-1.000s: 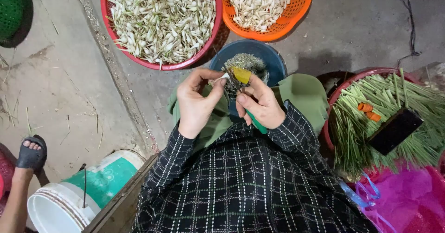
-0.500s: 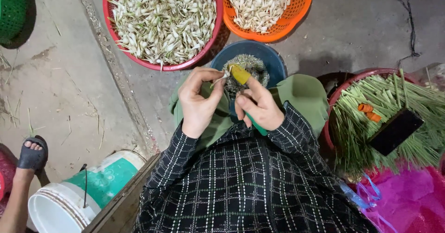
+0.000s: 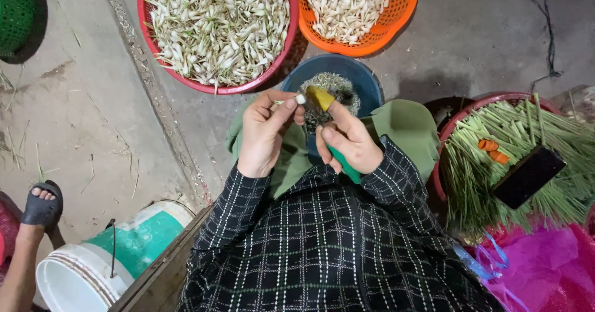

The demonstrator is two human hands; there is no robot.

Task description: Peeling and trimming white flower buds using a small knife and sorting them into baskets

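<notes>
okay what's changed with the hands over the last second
Almost nothing. The left hand keeps pinching a small white bulb, and the right hand keeps the green-handled knife against it, over the blue basin. The baskets stayed put.

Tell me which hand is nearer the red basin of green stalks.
Right. The right hand, gripping a green-handled tool, sits closer to the red basin of green stalks at the person's right. The left hand, pinching a small white bulb, lies farther away.
</notes>
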